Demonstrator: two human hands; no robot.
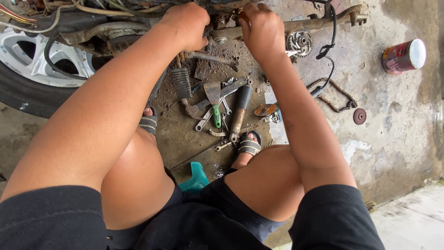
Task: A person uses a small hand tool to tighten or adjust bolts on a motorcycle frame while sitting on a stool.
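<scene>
I squat over a dirty motorcycle underside [138, 28] at the top of the head view. My left hand [187, 25] is curled tight against a part of the engine area; what its fingers hold is hidden. Close beside it, my right hand [261, 30] is closed around a small part or tool near a rusty frame bar [319, 22]. Below the hands lie a footpeg [181, 82], a scraper with a green handle [214, 99], several wrenches [206, 119] and a hammer [240, 113].
A wheel with a silver rim [32, 60] stands at upper left. A sprocket [299, 43], a loose chain [335, 95], a rusty disc [359, 116] and a red can on its side [403, 56] lie on the concrete at right. A green stool [196, 178] sits under me.
</scene>
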